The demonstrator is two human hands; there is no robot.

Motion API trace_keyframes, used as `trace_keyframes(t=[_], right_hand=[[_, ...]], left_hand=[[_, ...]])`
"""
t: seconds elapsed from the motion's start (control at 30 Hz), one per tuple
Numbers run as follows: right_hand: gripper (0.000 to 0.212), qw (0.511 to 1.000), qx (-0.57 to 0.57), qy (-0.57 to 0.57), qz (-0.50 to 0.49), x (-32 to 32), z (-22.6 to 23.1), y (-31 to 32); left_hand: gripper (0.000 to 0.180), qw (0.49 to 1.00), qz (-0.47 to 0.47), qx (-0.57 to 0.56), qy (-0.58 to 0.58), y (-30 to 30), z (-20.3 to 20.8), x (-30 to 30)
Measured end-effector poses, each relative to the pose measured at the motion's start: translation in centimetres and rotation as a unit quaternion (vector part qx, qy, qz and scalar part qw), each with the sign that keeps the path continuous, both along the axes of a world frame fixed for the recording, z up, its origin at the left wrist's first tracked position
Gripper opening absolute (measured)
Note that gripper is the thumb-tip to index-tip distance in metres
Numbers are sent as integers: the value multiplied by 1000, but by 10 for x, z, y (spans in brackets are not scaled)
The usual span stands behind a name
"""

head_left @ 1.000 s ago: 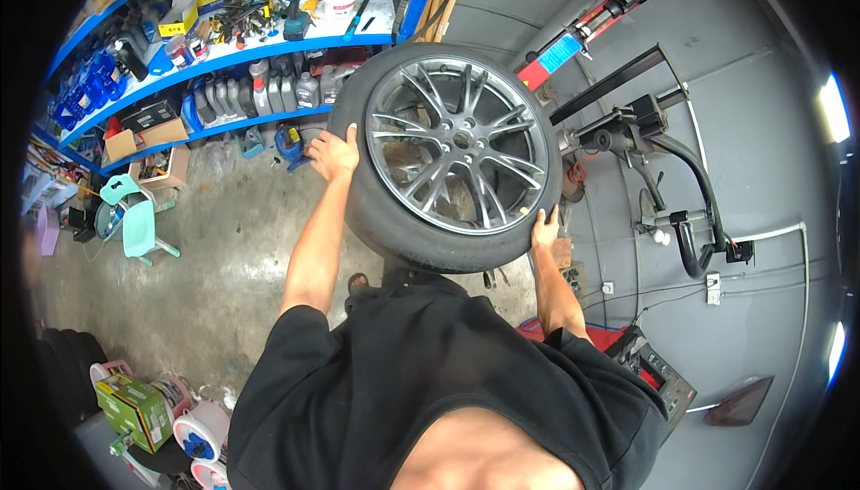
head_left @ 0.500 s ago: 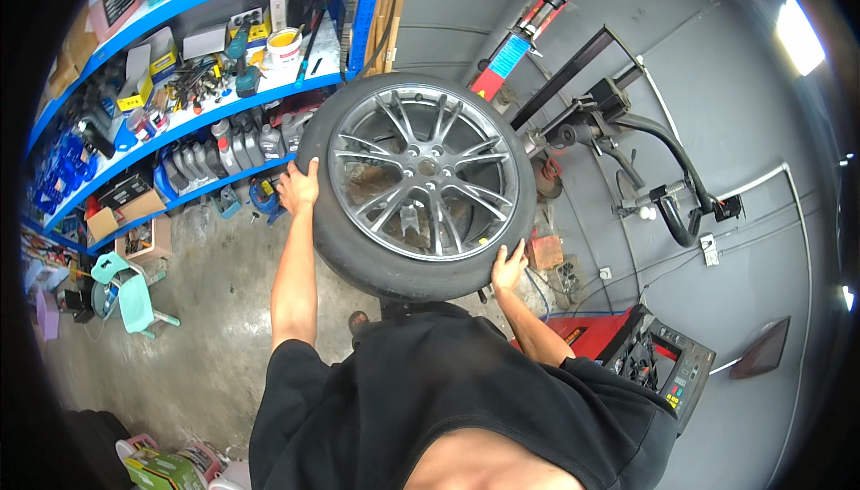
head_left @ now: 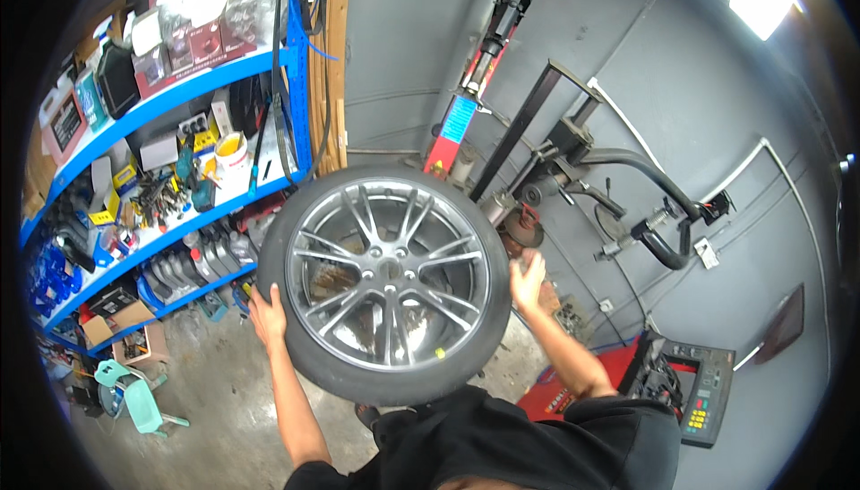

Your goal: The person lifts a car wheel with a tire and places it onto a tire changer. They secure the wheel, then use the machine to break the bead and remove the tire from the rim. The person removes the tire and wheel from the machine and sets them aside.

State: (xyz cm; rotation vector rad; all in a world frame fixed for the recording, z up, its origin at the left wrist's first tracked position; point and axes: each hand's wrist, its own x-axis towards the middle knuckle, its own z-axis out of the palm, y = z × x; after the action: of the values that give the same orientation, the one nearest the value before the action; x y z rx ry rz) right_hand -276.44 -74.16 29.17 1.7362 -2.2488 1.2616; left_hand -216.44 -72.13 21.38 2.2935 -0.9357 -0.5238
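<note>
A car wheel (head_left: 389, 272) with a silver multi-spoke rim and a black tyre (head_left: 309, 357) faces me in front of my body. Along the tyre's left side, the fingers of my left hand (head_left: 268, 315) lie against the outer edge. On the opposite side my right hand (head_left: 528, 284) is at the tyre's right edge, fingers bent and slightly blurred. The two hands hold the wheel between them. A small yellow mark (head_left: 440, 354) shows on the rim's lower right. What bears the wheel from below is hidden.
Blue shelving (head_left: 179, 64) with bottles, boxes and tools stands at left. A turquoise chair (head_left: 141, 400) is on the floor below it. Behind the wheel rises a machine's red and black column (head_left: 457, 123), with a black arm (head_left: 640, 167) to its right. A red machine's control panel (head_left: 703, 396) is at lower right.
The wheel sits lower in the picture, as does the whole room, so my view has lifted. My right hand has moved from the tyre's lower right up along its right side.
</note>
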Motion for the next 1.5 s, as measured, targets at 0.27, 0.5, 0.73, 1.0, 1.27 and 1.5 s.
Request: trace_keyframes(t=[0.27,0.5,0.73,1.0,1.27,1.5], right_hand=[[76,961,-151,-137,185,-21,271,-481],[63,940,-10,-286,184,-40,401,-689],[37,903,-185,-347,174,-63,381,-820],[58,938,-115,-326,40,-78,390,-845],[62,982,-164,69,56,-62,245,-688],[67,917,118,85,370,-74,115,-388]], left_hand=[[75,990,128,6,-60,61,0,-56],[70,985,154,29,-74,57,22,-64],[73,984,157,45,-69,61,19,-62],[75,981,160,58,-96,60,9,-58],[83,986,160,17,-48,59,12,-62],[88,988,142,34,-46,62,4,-65]])
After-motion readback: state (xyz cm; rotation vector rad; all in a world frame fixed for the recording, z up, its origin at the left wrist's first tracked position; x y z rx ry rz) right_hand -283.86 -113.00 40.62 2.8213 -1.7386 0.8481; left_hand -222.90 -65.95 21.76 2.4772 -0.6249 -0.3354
